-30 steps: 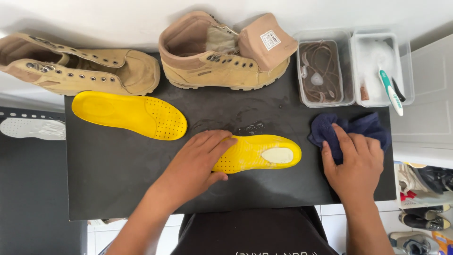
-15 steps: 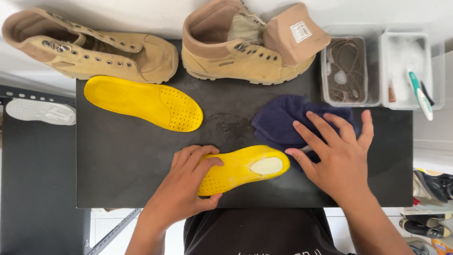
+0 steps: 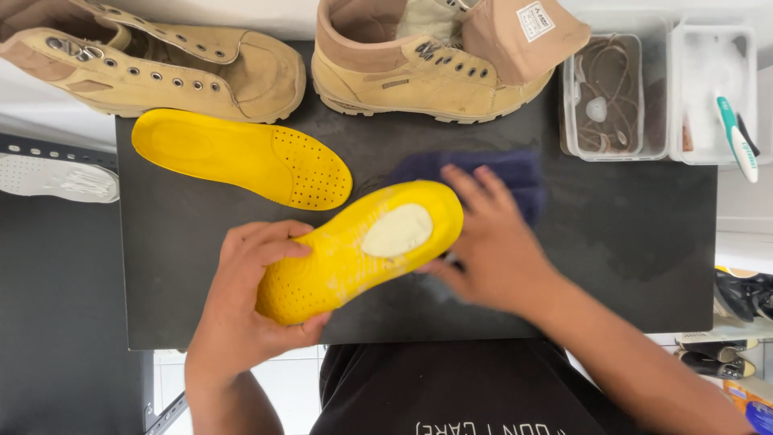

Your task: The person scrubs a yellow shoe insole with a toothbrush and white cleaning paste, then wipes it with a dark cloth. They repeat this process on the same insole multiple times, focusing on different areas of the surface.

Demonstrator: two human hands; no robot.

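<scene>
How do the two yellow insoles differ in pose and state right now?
The held insole is gripped at its perforated end by the left hand, while the other insole lies flat and untouched on the black mat. The held insole shows a pale oval heel patch; the other insole shows none. The right hand, on a dark blue cloth, meets only the held insole. Both are yellow with perforated forefoot areas.

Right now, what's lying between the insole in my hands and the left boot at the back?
In the head view, the second yellow insole lies flat on the black mat, between the held insole and the left boot.
</scene>
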